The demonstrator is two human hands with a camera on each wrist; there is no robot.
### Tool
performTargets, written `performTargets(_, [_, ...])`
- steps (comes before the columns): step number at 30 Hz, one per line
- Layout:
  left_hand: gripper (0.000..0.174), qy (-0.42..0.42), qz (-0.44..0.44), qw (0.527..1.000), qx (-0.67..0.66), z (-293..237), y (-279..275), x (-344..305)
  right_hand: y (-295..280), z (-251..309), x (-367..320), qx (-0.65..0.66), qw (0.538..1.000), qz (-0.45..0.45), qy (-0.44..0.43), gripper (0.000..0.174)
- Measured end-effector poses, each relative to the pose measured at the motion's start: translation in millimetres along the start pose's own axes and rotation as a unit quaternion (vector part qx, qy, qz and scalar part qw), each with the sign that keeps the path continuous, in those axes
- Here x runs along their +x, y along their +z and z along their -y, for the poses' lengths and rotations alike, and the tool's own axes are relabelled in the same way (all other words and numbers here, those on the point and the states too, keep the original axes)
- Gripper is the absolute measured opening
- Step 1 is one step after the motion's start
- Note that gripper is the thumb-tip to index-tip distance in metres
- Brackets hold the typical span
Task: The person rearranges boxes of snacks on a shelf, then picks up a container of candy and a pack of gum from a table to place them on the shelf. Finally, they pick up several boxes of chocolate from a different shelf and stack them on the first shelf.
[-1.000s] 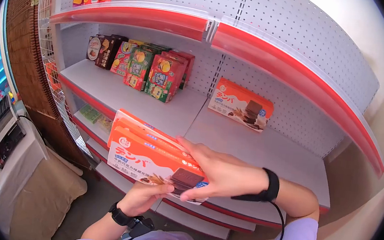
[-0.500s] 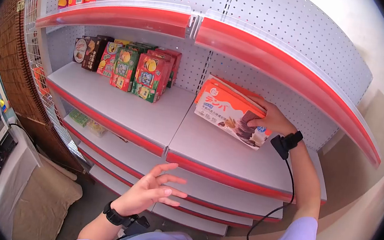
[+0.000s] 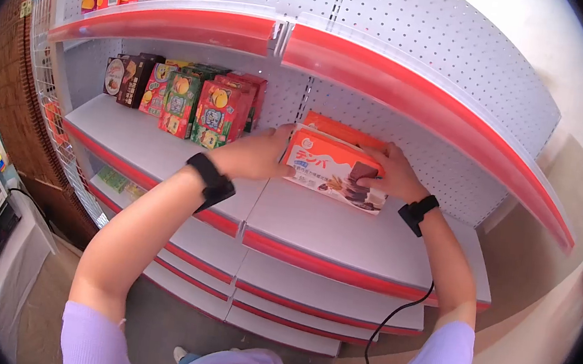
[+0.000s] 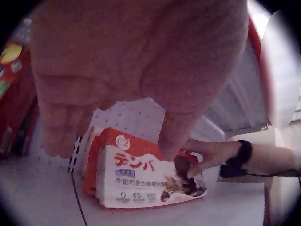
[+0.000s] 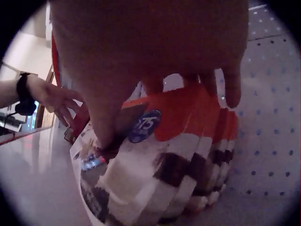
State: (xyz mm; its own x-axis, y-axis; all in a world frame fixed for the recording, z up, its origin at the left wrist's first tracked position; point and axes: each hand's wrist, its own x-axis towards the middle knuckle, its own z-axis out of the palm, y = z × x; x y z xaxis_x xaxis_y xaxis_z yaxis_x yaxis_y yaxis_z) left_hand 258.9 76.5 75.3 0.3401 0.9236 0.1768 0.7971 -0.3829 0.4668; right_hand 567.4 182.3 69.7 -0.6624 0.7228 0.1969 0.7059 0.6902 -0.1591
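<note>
Several orange-and-white chocolate wafer boxes stand upright in a row, one behind another, on the right part of the middle shelf. My right hand grips them over the top at their right end, its thumb on the front face and its fingers reaching behind. At the left end of the row is my left hand, fingers extended and thumb apart from them. In the left wrist view that palm hangs in front of the front wafer box.
Red, green and dark snack boxes stand on the left of the same shelf. Overhead runs an upper shelf's red edge. A perforated back panel rises behind. A cable trails from my right wrist.
The held wafer boxes went from in front of my body onto the shelf in my right hand. My left hand let go of them, then reached up to their left end.
</note>
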Motion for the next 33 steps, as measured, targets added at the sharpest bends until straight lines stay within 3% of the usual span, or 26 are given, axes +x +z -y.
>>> performTargets(2, [0.094, -0.028, 0.023, 0.999, 0.002, 18.1, 14.4, 30.3, 4.5, 3.4, -10.4, -0.131, 0.991, -0.029, 0.030, 0.081])
performTargets(4, [0.108, -0.109, 0.066, 0.991, -0.039, 24.8, 21.0, 49.0, 14.4, -7.2, -22.0, -0.115, 0.989, -0.082, 0.034, 0.084])
performTargets(6, [0.114, -0.124, 0.093, 0.986, -0.053, 30.4, 22.7, 62.8, 19.3, -19.9, -29.7, -0.098, 0.985, -0.134, 0.040, 0.089])
performTargets(8, [0.115, -0.150, 0.125, 0.977, -0.081, 27.7, 22.6, 70.1, 17.9, -23.0, -38.9, 0.151, 0.975, -0.068, 0.151, 0.083])
performTargets(9, [0.115, -0.144, 0.129, 0.978, -0.080, 35.6, 31.1, 76.6, 19.3, -22.9, -43.1, 0.150, 0.973, -0.071, 0.157, 0.083])
performTargets(11, [0.113, 0.006, 0.104, 0.990, -0.095, 53.1, 50.6, 95.5, 20.3, -16.1, -45.3, 0.303, 0.932, 0.098, 0.175, 0.082])
performTargets(12, [0.113, 0.011, 0.106, 0.990, -0.095, 54.3, 54.0, 100.2, 30.4, -22.9, -44.7, 0.303, 0.931, 0.095, 0.179, 0.082])
performTargets(15, [0.103, 0.006, 0.142, 0.980, -0.141, 35.3, 43.1, 92.7, 57.9, -37.8, -40.6, 0.283, 0.949, 0.025, 0.137, 0.085])
performTargets(17, [0.094, -0.090, 0.143, 0.972, -0.165, 37.2, 40.9, 91.7, 48.8, -28.3, -39.6, 0.401, 0.888, 0.102, 0.200, 0.089])
performTargets(21, [0.085, -0.096, 0.123, 0.972, -0.175, 45.0, 45.7, 94.3, 58.4, -29.6, -42.7, 0.316, 0.928, 0.052, 0.190, 0.084])
performTargets(23, [0.078, -0.009, 0.141, 0.958, -0.249, 56.2, 49.2, 97.8, 51.9, -20.1, -44.6, 0.337, 0.922, 0.060, 0.179, 0.084])
performTargets(27, [0.067, -0.045, 0.163, 0.944, -0.282, 56.6, 45.3, 94.1, 57.6, -30.7, -42.8, 0.371, 0.905, 0.091, 0.186, 0.084])
performTargets(29, [0.064, -0.121, 0.158, 0.962, -0.185, 56.7, 45.6, 97.8, 50.6, -25.1, -43.8, 0.369, 0.909, 0.088, 0.171, 0.087])
performTargets(33, [0.062, -0.081, 0.145, 0.966, -0.197, 62.6, 49.4, 97.7, 42.3, -16.3, -45.2, 0.386, 0.906, 0.090, 0.150, 0.085])
